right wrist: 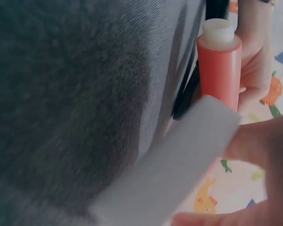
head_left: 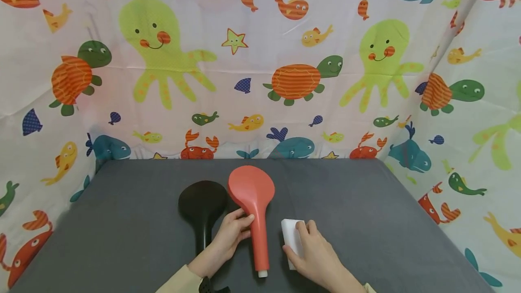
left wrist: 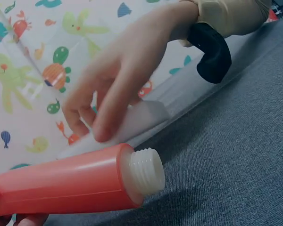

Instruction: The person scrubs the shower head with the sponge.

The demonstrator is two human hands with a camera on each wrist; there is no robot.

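The red paddle-shaped piece [head_left: 252, 202] is mid-bench, long axis running away from you, round head far, white threaded end [left wrist: 150, 172] near. A black paddle-shaped piece [head_left: 202, 202] crowds its left; the grey bench [head_left: 378, 220] opens rightward to its slanting edge. Your left grip [head_left: 233, 233] clamps the red handle; your right grip [head_left: 318, 251] pinches a white block [head_left: 291, 234].

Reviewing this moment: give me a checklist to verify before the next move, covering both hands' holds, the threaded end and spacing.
1. Left hand holding the red paddle: ok, gripped at the handle.
2. Right hand holding the white block: ok, between thumb and fingers.
3. White threaded end uncovered: ok.
4. White block apart from red paddle: ok, a gap shows in the head view.
5. Black paddle free of contact with the red one: cannot tell.
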